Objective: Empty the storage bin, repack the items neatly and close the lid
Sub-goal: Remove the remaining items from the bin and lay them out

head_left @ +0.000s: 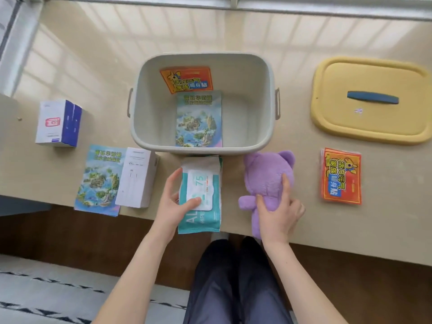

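Note:
The grey storage bin (254, 127) stands open at the table's middle. Inside it lie a blue-green map leaflet (198, 120) and an orange packet (187, 79) leaning on the far wall. Just in front of the bin, my left hand (173, 204) grips a teal wipes pack (201, 197) at its left edge. To its right my right hand (278, 209) holds a purple plush bear (266, 176) lying on the table. The yellow lid (371, 99) with a dark handle rests at the right.
On the left sit a white-and-blue box (58, 123), a second map leaflet (98, 181) and a white box (138, 181). An orange packet (341, 176) lies at the right. The table's front edge runs just under my hands.

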The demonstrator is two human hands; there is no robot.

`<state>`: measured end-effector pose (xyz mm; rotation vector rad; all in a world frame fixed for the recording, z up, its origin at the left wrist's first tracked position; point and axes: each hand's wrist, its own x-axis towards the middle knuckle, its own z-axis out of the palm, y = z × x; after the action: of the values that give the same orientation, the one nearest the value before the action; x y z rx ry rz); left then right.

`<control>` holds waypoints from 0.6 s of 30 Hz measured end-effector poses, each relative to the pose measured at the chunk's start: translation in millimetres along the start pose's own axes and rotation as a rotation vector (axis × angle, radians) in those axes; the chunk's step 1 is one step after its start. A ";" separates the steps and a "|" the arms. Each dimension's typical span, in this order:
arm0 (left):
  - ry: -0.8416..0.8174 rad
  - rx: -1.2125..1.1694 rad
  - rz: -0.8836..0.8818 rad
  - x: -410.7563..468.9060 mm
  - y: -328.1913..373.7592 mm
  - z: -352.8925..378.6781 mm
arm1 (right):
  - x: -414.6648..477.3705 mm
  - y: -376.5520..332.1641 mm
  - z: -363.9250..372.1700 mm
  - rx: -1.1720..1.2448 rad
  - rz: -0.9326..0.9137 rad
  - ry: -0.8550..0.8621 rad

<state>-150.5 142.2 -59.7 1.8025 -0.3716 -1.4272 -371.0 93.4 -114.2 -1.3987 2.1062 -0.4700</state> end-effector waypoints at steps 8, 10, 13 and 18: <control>-0.077 0.062 0.037 26.2 -10.6 -16.7 | -8.0 3.6 13.9 -0.018 -0.032 0.102; -0.042 0.116 0.097 27.4 -16.7 -15.9 | -9.5 3.2 16.1 -0.018 -0.037 0.114; 0.053 0.213 0.170 25.1 -25.5 -13.7 | -11.7 3.1 19.9 -0.025 -0.051 0.132; 0.130 0.370 0.208 26.4 -34.6 -19.7 | -17.9 4.5 23.5 -0.101 -0.137 0.095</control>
<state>-132.1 155.0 -101.8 2.0664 -0.7724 -1.1432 -354.2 112.1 -130.5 -1.6158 2.1437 -0.4985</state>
